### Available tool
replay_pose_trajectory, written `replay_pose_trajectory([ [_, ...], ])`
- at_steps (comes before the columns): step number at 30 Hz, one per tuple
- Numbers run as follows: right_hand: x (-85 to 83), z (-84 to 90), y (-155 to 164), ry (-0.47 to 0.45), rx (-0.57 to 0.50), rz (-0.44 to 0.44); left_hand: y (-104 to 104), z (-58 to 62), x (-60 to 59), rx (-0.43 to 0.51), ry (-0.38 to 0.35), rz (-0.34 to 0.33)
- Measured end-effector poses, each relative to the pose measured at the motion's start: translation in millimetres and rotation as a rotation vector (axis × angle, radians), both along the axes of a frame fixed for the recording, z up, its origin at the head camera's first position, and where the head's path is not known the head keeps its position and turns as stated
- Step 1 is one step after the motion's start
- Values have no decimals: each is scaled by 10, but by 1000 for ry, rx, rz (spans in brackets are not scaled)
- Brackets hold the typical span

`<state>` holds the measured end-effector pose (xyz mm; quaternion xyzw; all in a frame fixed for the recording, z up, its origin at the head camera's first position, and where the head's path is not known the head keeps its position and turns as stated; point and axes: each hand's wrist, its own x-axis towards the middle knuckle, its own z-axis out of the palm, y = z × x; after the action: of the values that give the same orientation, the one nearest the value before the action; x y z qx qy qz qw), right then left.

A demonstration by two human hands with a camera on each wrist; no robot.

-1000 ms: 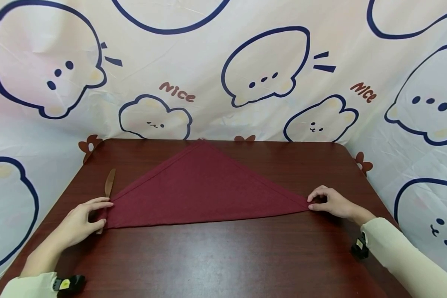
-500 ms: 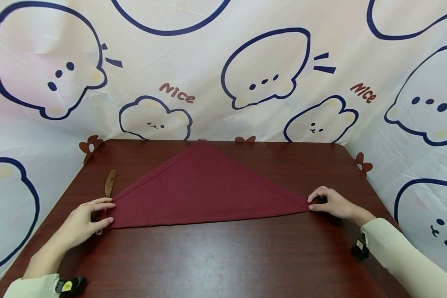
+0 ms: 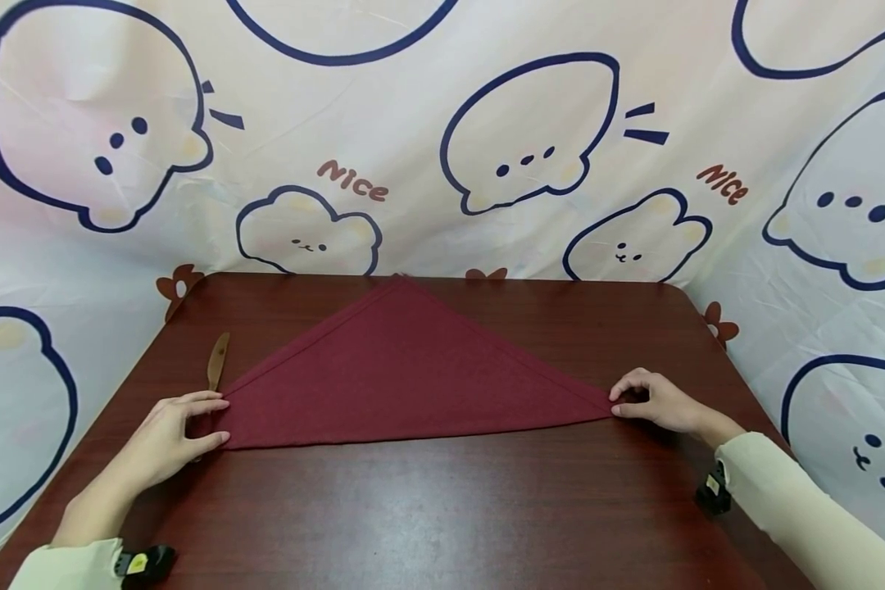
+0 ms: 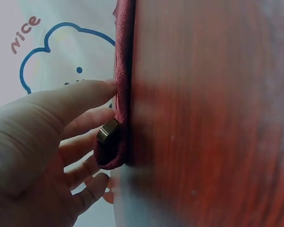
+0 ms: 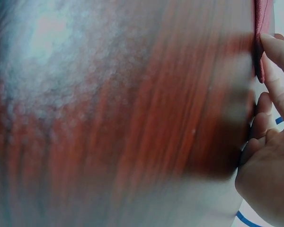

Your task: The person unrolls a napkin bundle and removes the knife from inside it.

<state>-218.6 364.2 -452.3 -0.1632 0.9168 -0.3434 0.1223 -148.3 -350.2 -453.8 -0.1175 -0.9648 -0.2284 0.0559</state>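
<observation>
From the head camera, a dark red cloth (image 3: 406, 373) folded into a triangle lies flat on the brown table (image 3: 442, 508), its apex pointing at the far edge. The left hand (image 3: 164, 434) pinches the cloth's left corner between thumb and forefinger, and the right hand (image 3: 652, 401) pinches the right corner with curled fingers. A wooden knife (image 3: 217, 360) lies on the table just beyond the left hand, near the cloth's left edge. A cartoon-printed backdrop (image 3: 442, 139) hangs behind.

In the left wrist view, the fingers (image 4: 83, 99) close on the bunched cloth corner (image 4: 114, 151), which sits at the table surface.

In the right wrist view, fingertips (image 5: 274, 52) pinch the cloth tip (image 5: 261, 28); the table is blurred.
</observation>
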Motion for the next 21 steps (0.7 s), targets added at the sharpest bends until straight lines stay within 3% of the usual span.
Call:
replay_pose_trajectory([
  [21,0,24,-9,0,14,0,-213,-46,-9,19,16,-25],
])
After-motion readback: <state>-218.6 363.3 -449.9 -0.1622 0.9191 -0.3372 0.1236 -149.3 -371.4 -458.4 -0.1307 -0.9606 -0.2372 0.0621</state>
